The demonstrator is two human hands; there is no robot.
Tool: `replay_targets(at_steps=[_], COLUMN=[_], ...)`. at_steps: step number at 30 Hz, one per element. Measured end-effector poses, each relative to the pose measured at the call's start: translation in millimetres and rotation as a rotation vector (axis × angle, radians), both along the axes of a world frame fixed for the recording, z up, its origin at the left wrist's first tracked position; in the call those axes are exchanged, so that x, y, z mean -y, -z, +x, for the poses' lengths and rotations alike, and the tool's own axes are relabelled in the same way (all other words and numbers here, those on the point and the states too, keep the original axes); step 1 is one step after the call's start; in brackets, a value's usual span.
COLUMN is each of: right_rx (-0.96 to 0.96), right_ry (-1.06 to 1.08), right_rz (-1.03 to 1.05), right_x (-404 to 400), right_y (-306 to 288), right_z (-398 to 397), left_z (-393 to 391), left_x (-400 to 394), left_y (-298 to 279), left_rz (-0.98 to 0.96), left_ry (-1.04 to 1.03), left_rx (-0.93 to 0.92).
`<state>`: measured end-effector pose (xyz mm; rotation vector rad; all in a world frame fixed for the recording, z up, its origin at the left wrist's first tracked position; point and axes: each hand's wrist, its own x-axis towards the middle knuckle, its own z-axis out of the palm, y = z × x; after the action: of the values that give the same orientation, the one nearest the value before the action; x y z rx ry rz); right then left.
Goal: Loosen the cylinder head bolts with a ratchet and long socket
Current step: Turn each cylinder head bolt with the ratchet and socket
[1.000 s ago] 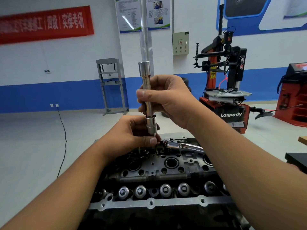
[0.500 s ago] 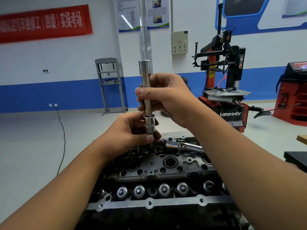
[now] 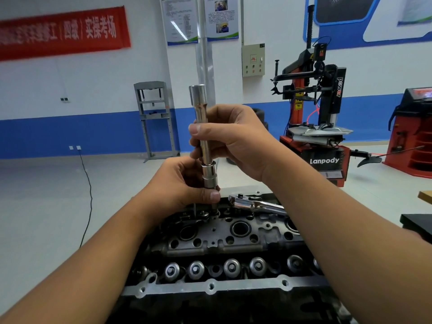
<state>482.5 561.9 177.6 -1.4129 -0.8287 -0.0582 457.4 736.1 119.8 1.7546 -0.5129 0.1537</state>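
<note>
A person holds a long socket (image 3: 204, 136) upright over the cylinder head (image 3: 233, 239), the right hand (image 3: 236, 139) wrapped round its shaft and the left hand (image 3: 184, 185) pinching its lower collar just above a bolt hole, apparently to steer the tip straight onto a bolt. The ratchet (image 3: 257, 204) lies unheld on the head at about three o'clock from the socket's foot, touching the casting, presumably within reach for fitting next. No bolt looks loosened yet. At two o'clock beyond, well apart, stands a tyre changer (image 3: 322, 127).
</note>
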Motion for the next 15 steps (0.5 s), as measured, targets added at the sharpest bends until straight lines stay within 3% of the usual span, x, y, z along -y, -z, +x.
replay_targets(at_steps=[4, 10, 15], right_rx=[-0.007, 0.013, 0.007], right_ry=[0.017, -0.010, 0.020], right_rz=[0.005, -0.006, -0.002], right_x=[1.0, 0.0, 2.7], right_y=[-1.2, -0.3, -1.8], right_z=[1.1, -0.1, 1.0], left_z=[-2.9, 0.2, -2.4], left_x=[-0.1, 1.0, -0.2], left_y=[1.0, -0.8, 0.9], left_rz=[-0.018, 0.065, 0.073], left_ry=[0.139, -0.031, 0.131], left_rx=[-0.057, 0.027, -0.017])
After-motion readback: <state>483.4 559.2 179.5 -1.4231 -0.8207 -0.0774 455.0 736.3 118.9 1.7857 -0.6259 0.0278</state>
